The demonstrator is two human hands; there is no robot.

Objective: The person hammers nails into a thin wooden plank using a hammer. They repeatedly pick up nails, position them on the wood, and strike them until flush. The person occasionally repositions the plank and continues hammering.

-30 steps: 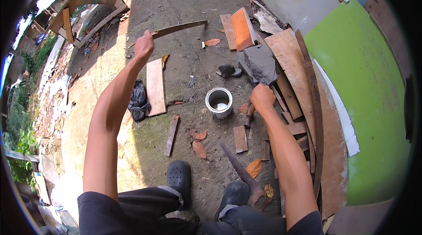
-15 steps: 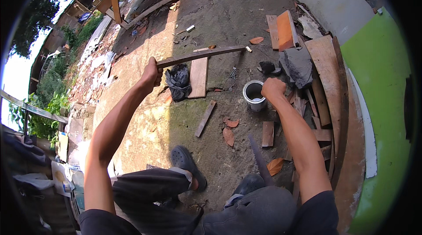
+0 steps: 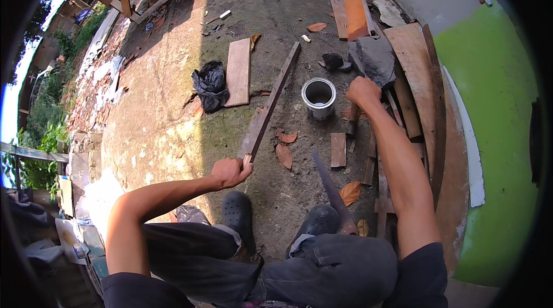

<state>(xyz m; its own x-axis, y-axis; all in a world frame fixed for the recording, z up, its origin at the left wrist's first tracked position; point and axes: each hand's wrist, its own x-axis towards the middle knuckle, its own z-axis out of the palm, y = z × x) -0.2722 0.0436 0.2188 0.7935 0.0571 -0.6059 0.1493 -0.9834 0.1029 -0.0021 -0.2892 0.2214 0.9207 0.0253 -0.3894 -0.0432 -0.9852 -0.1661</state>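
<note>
My left hand is closed round the near end of a long, narrow wooden batten, which slants away and to the right. A short wooden strip on the ground partly overlaps it in view. My right hand is a fist at the right, beside a grey stone block. Below the fist hangs a hammer, its dark head lowest and its handle partly hidden by the hand. Between the hands stands an open metal can. A handsaw lies by my right shoe.
A plank and a crumpled black plastic bag lie ahead. A small wood block sits near the can. Stacked boards and a green panel line the right side. Dry leaves dot the ground.
My left hand has come nearer and to the right, swinging the batten from nearly crosswise to pointing away. My right hand has moved clear of the can, and the hammer now shows below it.
</note>
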